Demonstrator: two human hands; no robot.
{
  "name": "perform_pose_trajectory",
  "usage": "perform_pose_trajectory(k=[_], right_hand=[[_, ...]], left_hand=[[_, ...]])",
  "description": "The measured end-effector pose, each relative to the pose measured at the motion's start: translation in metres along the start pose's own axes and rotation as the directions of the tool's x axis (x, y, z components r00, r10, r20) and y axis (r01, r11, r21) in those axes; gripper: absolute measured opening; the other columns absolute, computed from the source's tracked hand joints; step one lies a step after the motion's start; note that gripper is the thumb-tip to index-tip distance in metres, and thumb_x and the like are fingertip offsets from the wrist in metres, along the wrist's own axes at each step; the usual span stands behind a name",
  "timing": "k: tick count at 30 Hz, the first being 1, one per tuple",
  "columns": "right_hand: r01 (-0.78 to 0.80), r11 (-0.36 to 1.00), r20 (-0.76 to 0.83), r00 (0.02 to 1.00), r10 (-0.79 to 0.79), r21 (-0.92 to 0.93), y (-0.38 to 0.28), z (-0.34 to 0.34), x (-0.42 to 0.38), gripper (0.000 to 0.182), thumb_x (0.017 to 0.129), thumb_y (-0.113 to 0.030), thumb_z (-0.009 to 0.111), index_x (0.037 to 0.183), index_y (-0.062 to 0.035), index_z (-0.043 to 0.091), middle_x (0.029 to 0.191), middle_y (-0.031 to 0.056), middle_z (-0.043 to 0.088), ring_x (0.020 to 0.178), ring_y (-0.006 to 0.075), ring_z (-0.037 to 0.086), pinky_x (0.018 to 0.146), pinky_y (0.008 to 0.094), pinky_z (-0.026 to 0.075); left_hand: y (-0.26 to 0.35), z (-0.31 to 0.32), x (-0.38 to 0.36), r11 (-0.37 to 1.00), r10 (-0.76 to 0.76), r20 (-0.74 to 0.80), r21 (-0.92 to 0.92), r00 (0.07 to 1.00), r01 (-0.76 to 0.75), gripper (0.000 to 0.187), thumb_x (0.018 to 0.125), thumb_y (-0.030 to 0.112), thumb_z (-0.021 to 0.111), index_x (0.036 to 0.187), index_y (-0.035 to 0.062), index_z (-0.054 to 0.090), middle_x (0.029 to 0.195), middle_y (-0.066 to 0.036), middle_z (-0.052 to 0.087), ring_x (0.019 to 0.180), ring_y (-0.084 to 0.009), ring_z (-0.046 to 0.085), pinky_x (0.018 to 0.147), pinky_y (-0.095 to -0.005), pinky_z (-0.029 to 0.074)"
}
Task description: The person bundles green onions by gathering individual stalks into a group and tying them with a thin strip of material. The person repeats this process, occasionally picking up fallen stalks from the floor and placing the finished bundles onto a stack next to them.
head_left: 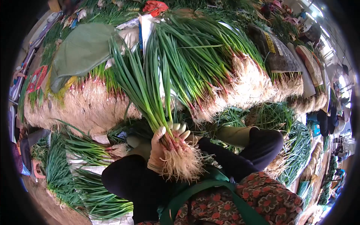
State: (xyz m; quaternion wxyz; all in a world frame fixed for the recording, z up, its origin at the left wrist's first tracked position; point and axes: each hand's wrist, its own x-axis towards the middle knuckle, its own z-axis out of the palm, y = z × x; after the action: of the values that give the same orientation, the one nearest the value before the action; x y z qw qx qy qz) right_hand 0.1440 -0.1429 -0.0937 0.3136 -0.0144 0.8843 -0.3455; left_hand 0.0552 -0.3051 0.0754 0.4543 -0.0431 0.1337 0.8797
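Observation:
My left hand (155, 152), in a pale glove, is closed round a bunch of green onions (152, 101) just above its roots. Its thumb lies on the left of the stems and fingertips show on the right. The long leaves point up and away, and the tangled pale roots (183, 161) hang over my lap. Beyond the bunch lies a large pile of green onions (198, 63) with reddish stem bases and roots facing me. A floral sleeve (266, 191) shows at the lower right, but my right hand is not visible.
A green cloth (82, 50) covers part of the piled onions at the left. More onions (97, 193) lie on the ground beside my left knee. A dark printed sack (275, 50) rests on the right pile. Other people (335, 123) are at the far right.

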Motion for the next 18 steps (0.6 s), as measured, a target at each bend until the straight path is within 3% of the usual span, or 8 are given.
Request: perform_pose_trajectory(k=[3, 4, 6, 7, 8, 10, 15, 18], right_hand=[[0.013, 0.975, 0.180, 0.983, 0.028, -0.221, 0.010, -0.040, -0.020, 0.027, 0.084, -0.024, 0.055, 0.103, -0.0049, 0.058, 0.090, 0.0125, 0.063, 0.083, 0.0280, 0.062, 0.071, 0.0410, 0.050], [-0.061, 0.944, -0.044, 0.998, 0.049, -0.325, 0.017, -0.056, -0.012, 0.028, 0.087, -0.021, 0.052, 0.110, -0.0058, 0.055, 0.090, 0.0104, 0.063, 0.076, 0.0198, 0.061, 0.060, 0.0326, 0.048], [-0.498, 0.483, -0.612, 0.784, -0.103, -0.720, 0.027, -0.091, -0.002, 0.026, 0.092, -0.017, 0.047, 0.115, -0.0066, 0.054, 0.077, 0.0060, 0.062, 0.059, 0.0110, 0.057, 0.045, 0.0247, 0.043], [-0.521, 0.833, -0.693, 0.671, 0.264, -0.187, 0.011, -0.119, 0.000, 0.025, 0.092, -0.018, 0.046, 0.114, -0.0076, 0.055, 0.065, 0.0037, 0.058, 0.052, 0.0116, 0.054, 0.046, 0.0267, 0.044], [-0.529, 0.807, -0.665, 0.705, 0.246, -0.262, 0.050, -0.114, 0.026, 0.028, 0.091, -0.022, 0.048, 0.113, -0.0080, 0.057, 0.061, 0.0046, 0.057, 0.055, 0.0119, 0.057, 0.045, 0.0299, 0.045], [-0.768, 0.466, -0.577, 0.639, 0.509, -0.440, 0.016, -0.123, 0.037, 0.029, 0.091, -0.029, 0.048, 0.107, -0.0068, 0.060, 0.063, 0.0069, 0.059, 0.057, 0.0158, 0.059, 0.047, 0.0340, 0.048], [-0.446, 0.890, -0.527, 0.780, 0.337, -0.091, -0.026, -0.124, -0.016, 0.031, 0.088, -0.034, 0.054, 0.090, -0.0035, 0.061, 0.070, 0.0106, 0.063, 0.060, 0.0201, 0.061, 0.054, 0.0373, 0.050], [0.025, 0.917, -0.571, 0.776, -0.268, -0.397, -0.028, -0.057, -0.049, 0.022, 0.087, -0.027, 0.057, 0.107, -0.0192, 0.062, 0.077, 0.0074, 0.063, 0.063, 0.0206, 0.062, 0.046, 0.0366, 0.047]], left_hand=[[0.004, 0.008, 0.005, 0.999, -0.011, -0.079, 0.030, 0.997, 0.014, 0.041, 0.092, 0.029, 0.046, 0.117, -0.0028, 0.047, 0.127, -0.020, 0.048, 0.114, -0.0382, 0.050, 0.097, -0.0551, 0.039], [0.002, 0.003, 0.010, 0.999, -0.028, -0.086, 0.028, 0.996, 0.031, 0.042, 0.092, 0.029, 0.045, 0.118, -0.0032, 0.046, 0.130, -0.020, 0.046, 0.114, -0.0374, 0.050, 0.097, -0.0539, 0.041], [-0.001, -0.008, 0.013, 0.992, -0.074, -0.114, 0.091, 0.991, 0.084, 0.045, 0.092, 0.031, 0.046, 0.121, -0.0044, 0.045, 0.125, -0.020, 0.050, 0.108, -0.0341, 0.054, 0.093, -0.0500, 0.045], [-0.002, -0.015, 0.014, 0.986, -0.095, -0.131, 0.127, 0.987, 0.112, 0.047, 0.092, 0.031, 0.046, 0.122, -0.0051, 0.045, 0.123, -0.020, 0.052, 0.106, -0.0325, 0.056, 0.091, -0.0481, 0.047], [-0.002, -0.028, 0.015, 0.977, -0.136, -0.138, 0.145, 0.981, 0.156, 0.047, 0.092, 0.032, 0.046, 0.122, -0.0044, 0.045, 0.123, -0.019, 0.053, 0.104, -0.0312, 0.057, 0.089, -0.0456, 0.048], [0.002, -0.041, 0.019, 0.952, -0.222, -0.147, 0.181, 0.964, 0.247, 0.048, 0.092, 0.033, 0.044, 0.124, -0.0031, 0.045, 0.123, -0.016, 0.054, 0.100, -0.0285, 0.059, 0.086, -0.0407, 0.050], [-0.004, -0.007, 0.020, 0.968, -0.107, -0.328, 0.182, 0.939, 0.174, 0.044, 0.093, 0.029, 0.047, 0.118, -0.0073, 0.050, 0.093, -0.018, 0.064, 0.071, -0.0243, 0.064, 0.070, -0.0347, 0.053], [-0.001, -0.048, 0.024, 0.861, -0.181, -0.198, 0.441, 0.963, 0.253, 0.046, 0.092, 0.030, 0.048, 0.119, -0.0076, 0.050, 0.077, -0.014, 0.063, 0.066, -0.0220, 0.063, 0.063, -0.0290, 0.052]])
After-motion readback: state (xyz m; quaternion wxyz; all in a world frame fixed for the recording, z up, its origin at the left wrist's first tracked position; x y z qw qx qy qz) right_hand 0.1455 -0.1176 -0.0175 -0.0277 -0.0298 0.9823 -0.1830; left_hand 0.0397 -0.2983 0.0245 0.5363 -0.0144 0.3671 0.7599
